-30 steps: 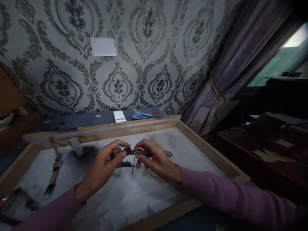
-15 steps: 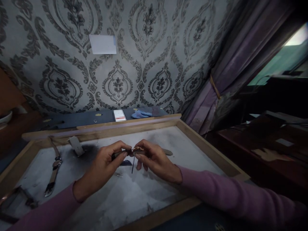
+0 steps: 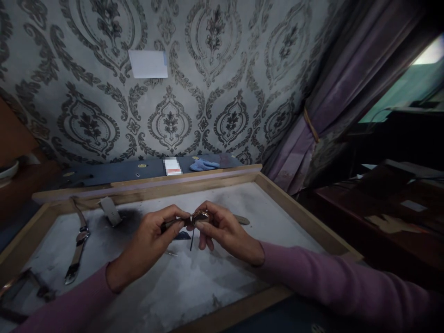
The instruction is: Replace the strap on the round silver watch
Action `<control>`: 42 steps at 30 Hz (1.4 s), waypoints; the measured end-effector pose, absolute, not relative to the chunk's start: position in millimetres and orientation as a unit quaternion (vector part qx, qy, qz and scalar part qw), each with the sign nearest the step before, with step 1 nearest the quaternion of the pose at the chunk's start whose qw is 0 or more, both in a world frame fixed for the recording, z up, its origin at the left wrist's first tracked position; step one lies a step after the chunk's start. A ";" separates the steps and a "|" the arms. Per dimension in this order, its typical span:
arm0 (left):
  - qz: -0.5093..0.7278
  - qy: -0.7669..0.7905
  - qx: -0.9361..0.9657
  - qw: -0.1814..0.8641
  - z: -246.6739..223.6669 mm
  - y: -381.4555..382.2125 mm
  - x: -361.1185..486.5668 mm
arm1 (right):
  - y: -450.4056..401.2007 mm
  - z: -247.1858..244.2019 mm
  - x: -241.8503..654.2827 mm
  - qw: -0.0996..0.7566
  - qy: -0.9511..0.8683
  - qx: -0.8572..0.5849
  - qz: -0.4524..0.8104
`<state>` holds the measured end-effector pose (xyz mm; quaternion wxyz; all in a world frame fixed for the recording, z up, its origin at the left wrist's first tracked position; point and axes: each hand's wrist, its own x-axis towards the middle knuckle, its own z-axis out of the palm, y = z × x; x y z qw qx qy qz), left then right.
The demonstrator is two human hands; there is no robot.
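Holding both hands close together over the wooden tray [image 3: 294,204], I have the right hand [image 3: 231,233] pinching a gold-toned watch case [image 3: 201,216] between thumb and fingers. The left hand [image 3: 149,236] grips a dark strap [image 3: 169,225], its end right by the case; I can't tell whether they touch. A thin dark rod [image 3: 192,239] shows just below, and another watch [image 3: 82,237] lies farther left.

Watch case [image 3: 201,216]: rnd, shiny gold-tone rim, tilted, in R hand [image 3: 231,233]. Dk strap [image 3: 168,225]: L hand [image 3: 147,236], at case's 9 o'clock; contact unclear.
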<state>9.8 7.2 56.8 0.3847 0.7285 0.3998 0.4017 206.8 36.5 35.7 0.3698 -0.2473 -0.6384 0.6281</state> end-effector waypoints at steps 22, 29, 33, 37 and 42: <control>0.416 0.412 0.699 0.412 51.4 6.0 14.6 | 39.3 32.1 202.7 0.356 -0.581 -0.267 0.682; 0.408 0.399 0.698 0.432 45.8 5.3 15.7 | 38.8 36.1 202.6 0.344 -0.571 -0.271 0.694; 0.413 0.409 0.689 0.431 50.3 6.2 16.0 | 39.6 37.0 203.9 0.339 -0.577 -0.258 0.697; 0.428 0.416 0.676 0.432 57.3 6.5 14.8 | 39.9 36.1 205.9 0.336 -0.576 -0.244 0.704; 0.435 0.428 0.665 0.431 58.8 4.0 12.6 | 41.0 33.3 206.0 0.331 -0.593 -0.222 0.699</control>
